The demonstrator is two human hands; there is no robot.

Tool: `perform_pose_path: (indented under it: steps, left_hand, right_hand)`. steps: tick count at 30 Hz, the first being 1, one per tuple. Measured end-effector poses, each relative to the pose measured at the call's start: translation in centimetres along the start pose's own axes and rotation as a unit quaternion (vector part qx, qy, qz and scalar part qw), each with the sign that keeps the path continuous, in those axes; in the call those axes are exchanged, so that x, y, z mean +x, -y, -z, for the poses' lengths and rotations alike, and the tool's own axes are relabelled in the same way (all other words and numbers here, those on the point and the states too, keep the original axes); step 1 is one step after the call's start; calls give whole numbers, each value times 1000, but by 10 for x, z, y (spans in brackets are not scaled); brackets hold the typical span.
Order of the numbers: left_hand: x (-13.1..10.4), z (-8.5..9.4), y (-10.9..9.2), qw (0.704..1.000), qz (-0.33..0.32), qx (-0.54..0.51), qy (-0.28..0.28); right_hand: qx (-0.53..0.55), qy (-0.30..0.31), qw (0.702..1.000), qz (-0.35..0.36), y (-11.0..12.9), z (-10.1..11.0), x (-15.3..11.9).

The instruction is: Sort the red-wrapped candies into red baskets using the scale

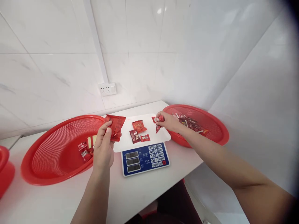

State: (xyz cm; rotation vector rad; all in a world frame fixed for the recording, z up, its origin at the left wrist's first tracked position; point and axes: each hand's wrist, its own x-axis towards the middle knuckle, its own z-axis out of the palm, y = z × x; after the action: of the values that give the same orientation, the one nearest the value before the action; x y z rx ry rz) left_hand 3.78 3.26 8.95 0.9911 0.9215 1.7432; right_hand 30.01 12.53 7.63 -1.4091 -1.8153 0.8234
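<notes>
My left hand (105, 141) is closed on a red plastic packet (116, 126), held up over the left side of a weighing scale. The fingers of my right hand (169, 121) pinch small red wrapped candies (157, 123) above the right end of the white scale tray (125, 144). On the tray between my hands lie an orange-red packet (139, 125), a dark red packet (134, 136) and a small red wrapped candy (145, 138). In front of the tray is the scale's blue panel (146, 158), with keys and three displays whose digits are hard to read.
A red mesh basket (58, 127) on the left holds several wrapped candies (85, 149). Another red basket (221, 130) on the right contains many candies (190, 123). Part of a third red basket (3, 157) shows at the left edge. The white table (121, 199) meets a tiled wall with a socket (107, 89).
</notes>
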Motion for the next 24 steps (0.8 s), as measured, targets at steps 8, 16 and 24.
perform_pose_path:
  steps: [8,16,24]
  left_hand:
    - [-1,4,-2,1000,-22,-15,12]
    - [0,5,-4,999,-29,-19,15]
    - [0,4,-6,1000,-22,-19,7]
  right_hand:
    - [-53,-60,996,40,-5,-22,9]
    - [6,-4,997,74,10,-26,4]
    - [-1,12,997,70,22,-33,5]
